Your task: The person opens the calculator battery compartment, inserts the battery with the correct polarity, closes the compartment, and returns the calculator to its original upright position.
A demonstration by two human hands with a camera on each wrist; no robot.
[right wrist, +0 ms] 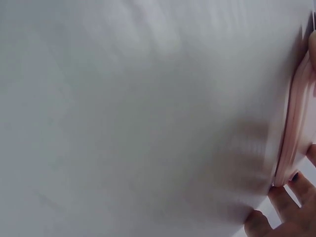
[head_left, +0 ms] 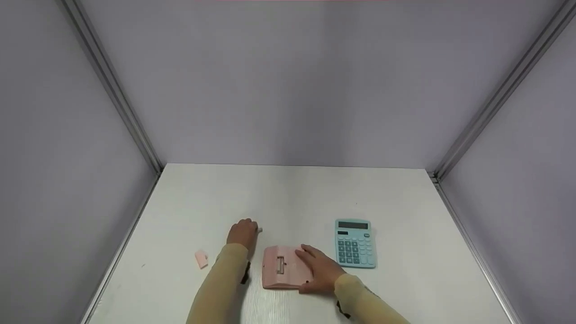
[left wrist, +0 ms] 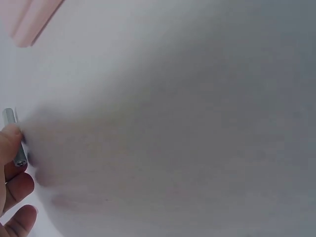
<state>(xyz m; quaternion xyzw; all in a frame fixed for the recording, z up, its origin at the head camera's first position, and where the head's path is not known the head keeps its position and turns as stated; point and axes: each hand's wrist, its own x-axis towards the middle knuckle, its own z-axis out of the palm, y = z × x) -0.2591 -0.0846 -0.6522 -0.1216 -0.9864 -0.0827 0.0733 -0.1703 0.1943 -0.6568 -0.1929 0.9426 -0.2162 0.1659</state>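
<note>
In the head view, a pink calculator (head_left: 272, 272) lies face down on the white table, its narrow battery slot (head_left: 281, 265) uncovered. My right hand (head_left: 324, 271) holds the calculator by its right side, fingers at the far edge and thumb near the close corner. Part of its pink edge (right wrist: 292, 126) shows in the right wrist view. My left hand (head_left: 242, 233) is beyond the calculator's left corner and pinches a small silver-grey battery (left wrist: 10, 117) between thumb and fingers. A small pink battery cover (head_left: 201, 259) lies apart, left of my left forearm.
A light blue calculator (head_left: 355, 243) lies face up to the right of my right hand. Grey panels (head_left: 297, 81) stand at the back and both sides of the white table (head_left: 396, 202).
</note>
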